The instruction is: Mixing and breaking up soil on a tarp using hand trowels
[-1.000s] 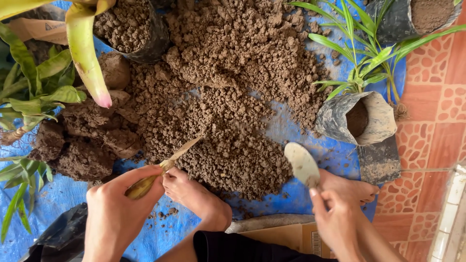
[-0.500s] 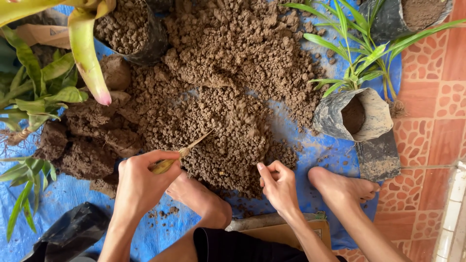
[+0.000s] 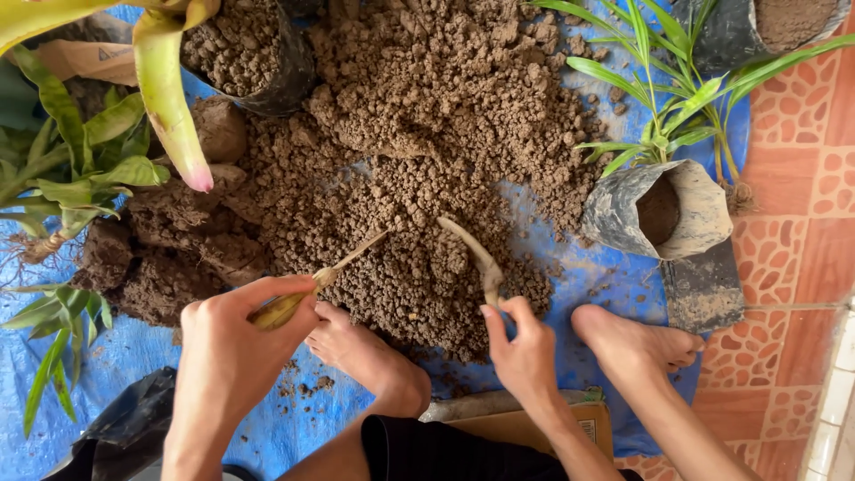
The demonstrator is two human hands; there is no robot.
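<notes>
Both fisted: left hand [image 3: 233, 343] grips a cutting [image 3: 294, 298], right hand [image 3: 525, 347] a trowel [image 3: 476, 258].

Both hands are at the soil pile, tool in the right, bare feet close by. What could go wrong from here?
1. The right hand works the scoop in the soil pile near the bare left foot; a slip might hit it.
2. The left hand holds a thin plant cutting that may snap.
3. Soil lies near the blue tarp edge and may spill onto the tiles.
</notes>
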